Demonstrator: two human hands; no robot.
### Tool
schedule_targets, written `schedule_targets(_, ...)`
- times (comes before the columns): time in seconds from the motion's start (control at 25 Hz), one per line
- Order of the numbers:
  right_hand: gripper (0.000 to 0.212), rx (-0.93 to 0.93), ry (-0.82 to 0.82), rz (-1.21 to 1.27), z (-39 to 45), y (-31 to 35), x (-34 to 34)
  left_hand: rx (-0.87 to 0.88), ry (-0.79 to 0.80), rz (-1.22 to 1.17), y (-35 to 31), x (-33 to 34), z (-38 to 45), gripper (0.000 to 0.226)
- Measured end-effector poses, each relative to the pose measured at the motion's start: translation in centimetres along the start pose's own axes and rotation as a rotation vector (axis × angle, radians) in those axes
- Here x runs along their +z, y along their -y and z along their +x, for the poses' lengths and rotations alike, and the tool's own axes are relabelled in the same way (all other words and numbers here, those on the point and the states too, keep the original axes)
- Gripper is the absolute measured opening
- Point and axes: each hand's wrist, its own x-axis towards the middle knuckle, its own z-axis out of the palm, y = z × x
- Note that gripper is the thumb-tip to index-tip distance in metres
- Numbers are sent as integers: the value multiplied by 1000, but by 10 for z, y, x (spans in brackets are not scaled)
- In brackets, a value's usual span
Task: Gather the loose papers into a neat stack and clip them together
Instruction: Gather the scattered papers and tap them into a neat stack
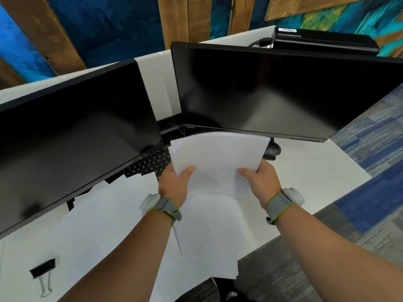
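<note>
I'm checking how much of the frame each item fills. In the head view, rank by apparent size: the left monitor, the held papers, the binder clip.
1. Left monitor, though it sits nearer the camera's edge, which inflates it.
2. Held papers.
3. Binder clip, clearly smallest.

Left hand (174, 182) and right hand (262, 179) hold papers (218, 162) above desk (316, 166).

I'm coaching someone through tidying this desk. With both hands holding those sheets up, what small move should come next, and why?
Probably lower the held sheets and tap their bottom edge on the desk to square them. The left hand and right hand grip the two lower corners, more loose papers lie underneath, and the binder clip lies unused at the left.
</note>
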Motion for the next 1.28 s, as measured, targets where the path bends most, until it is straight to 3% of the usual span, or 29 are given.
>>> schedule_targets(0.2, 32, -6, -128, -156, 11, -13, -33, -99, 104, 11, 1, 47, -10, 31)
schedule_targets(0.32, 44, 57, -92, -315, 16, -35, -54, -225, 199, 113, 24, 76, -14, 27)
schedule_targets(0.52, 62, 213, -67, -460, 26, -70, -90, -333, 385, 259, 45, 118, -24, 40)
schedule_targets(0.76, 77, 248, -20, -542, 50, -91, -116, -333, 548, 395, 49, 157, -26, 93)
schedule_targets(0.88, 70, 264, -18, -654, 60, -94, -121, -337, 575, 484, 47, 168, -24, 99)
schedule_targets(1.0, 67, 185, -58, -932, 57, -87, -112, -285, 579, 594, 43, 167, -23, 92)
schedule_targets(1.08, 61, 58, 49, -948, 53, -79, -93, -222, 533, 626, 46, 155, -19, 83)
schedule_targets(1.28, 44, -133, 519, -873, 29, -63, -19, -81, 421, 714, 61, 97, -11, 62)
